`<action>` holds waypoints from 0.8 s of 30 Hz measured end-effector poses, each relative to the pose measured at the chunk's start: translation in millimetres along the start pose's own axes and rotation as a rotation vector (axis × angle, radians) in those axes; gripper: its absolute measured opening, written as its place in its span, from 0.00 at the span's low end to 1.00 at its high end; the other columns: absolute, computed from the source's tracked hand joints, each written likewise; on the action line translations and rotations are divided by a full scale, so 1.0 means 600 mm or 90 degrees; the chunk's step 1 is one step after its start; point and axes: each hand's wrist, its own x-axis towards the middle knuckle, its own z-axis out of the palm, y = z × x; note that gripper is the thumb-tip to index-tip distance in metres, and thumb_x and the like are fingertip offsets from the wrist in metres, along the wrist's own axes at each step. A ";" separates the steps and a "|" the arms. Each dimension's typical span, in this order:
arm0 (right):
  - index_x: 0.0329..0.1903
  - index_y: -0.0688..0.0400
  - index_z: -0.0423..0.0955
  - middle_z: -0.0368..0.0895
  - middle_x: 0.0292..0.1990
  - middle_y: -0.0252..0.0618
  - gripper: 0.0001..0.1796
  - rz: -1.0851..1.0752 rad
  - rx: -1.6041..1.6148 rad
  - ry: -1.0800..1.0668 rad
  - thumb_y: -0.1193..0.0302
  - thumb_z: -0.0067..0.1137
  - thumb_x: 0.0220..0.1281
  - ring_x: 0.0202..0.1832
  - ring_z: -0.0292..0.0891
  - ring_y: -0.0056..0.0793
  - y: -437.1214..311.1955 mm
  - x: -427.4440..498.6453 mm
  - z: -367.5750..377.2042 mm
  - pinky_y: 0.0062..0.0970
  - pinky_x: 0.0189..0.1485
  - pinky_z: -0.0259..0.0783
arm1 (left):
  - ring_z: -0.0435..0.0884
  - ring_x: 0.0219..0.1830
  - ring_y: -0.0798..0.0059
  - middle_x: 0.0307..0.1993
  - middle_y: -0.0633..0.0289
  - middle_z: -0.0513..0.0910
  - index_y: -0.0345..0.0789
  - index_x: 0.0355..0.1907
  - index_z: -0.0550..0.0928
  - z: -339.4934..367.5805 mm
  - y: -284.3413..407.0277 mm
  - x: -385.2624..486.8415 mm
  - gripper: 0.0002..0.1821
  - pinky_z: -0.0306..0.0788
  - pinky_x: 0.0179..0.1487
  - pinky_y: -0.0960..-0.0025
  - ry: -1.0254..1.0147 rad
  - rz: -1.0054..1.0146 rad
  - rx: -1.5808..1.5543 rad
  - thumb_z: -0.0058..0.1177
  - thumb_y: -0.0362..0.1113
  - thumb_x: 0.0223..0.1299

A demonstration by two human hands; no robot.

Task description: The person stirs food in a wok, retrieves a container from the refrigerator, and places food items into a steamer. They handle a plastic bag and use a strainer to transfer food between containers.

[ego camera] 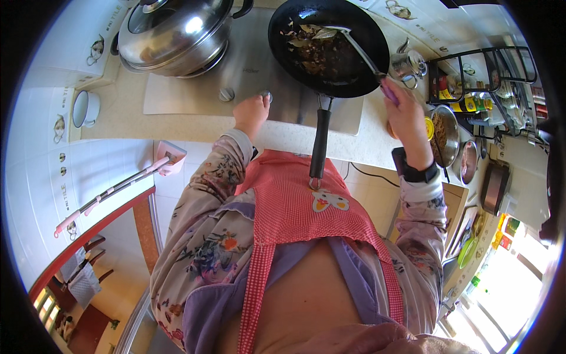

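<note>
My left hand (pixel 251 114) has its fingers on the stove's right control knob (pixel 268 96); the left knob (pixel 226 94) is a short way off. In my right hand (pixel 407 119) is the purple handle of a metal spatula (pixel 361 52). Its blade rests inside a black wok (pixel 283 62), among bay leaves (pixel 325 33) and dark bits of seasoning in oil. The wok sits on the right side of the steel cooktop (pixel 185 95), its black handle (pixel 320 141) pointing towards my apron.
A lidded steel pot (pixel 172 40) stands on the left burner. Right of the wok are a glass-and-metal pot (pixel 407 64), a yellow-lidded jar (pixel 429 128), a steel bowl of brown food (pixel 444 132), a smaller bowl of meat (pixel 468 161) and a black rack (pixel 482 71). An enamel mug (pixel 86 108) stands far left.
</note>
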 end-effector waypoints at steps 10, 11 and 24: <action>0.53 0.52 0.75 0.78 0.39 0.47 0.19 0.042 0.097 -0.048 0.73 0.54 0.56 0.41 0.76 0.48 -0.028 0.002 -0.013 0.37 0.44 0.72 | 0.81 0.31 0.50 0.26 0.50 0.82 0.35 0.28 0.80 -0.023 -0.003 -0.055 0.25 0.74 0.34 0.50 -0.042 -0.034 -0.069 0.40 0.54 0.65; 0.53 0.52 0.75 0.78 0.39 0.47 0.19 0.010 0.108 -0.019 0.73 0.54 0.56 0.41 0.75 0.49 -0.033 0.014 0.001 0.37 0.44 0.72 | 0.81 0.31 0.49 0.26 0.50 0.82 0.35 0.27 0.79 -0.024 -0.003 -0.062 0.24 0.74 0.34 0.50 -0.038 -0.032 -0.081 0.40 0.53 0.65; 0.51 0.52 0.76 0.76 0.36 0.46 0.18 -0.043 -0.057 -0.091 0.75 0.51 0.55 0.38 0.75 0.47 -0.030 -0.049 -0.130 0.37 0.39 0.71 | 0.73 0.14 0.72 0.20 0.55 0.79 0.33 0.30 0.76 -0.007 -0.022 -0.020 0.27 0.62 0.17 0.71 -0.353 -0.430 -0.893 0.40 0.56 0.68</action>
